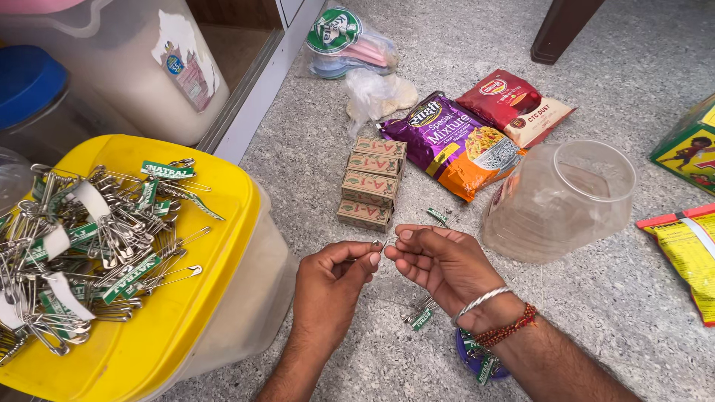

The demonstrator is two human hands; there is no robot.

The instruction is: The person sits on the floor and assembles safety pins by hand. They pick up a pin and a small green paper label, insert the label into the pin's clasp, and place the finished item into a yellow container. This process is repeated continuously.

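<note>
A small safety pin (pixel 375 248) is pinched between the fingertips of the left hand (pixel 331 283) and right hand (pixel 443 264), low over a speckled floor (pixel 611 298). Just beyond stand stacked matchboxes (pixel 370 182), snack packets (pixel 465 141) and an overturned clear jar (pixel 558 197). At left, bundled safety pins (pixel 89 238) heap on a yellow lid (pixel 208 298). Both palms turn inward; more pins lie half hidden under the right wrist.

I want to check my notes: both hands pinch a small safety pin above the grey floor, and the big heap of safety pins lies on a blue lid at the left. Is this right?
Not quite. In the head view the heap of safety pins lies on a yellow lid, not blue. The rest holds: left hand and right hand pinch a small safety pin above the grey floor.
</note>
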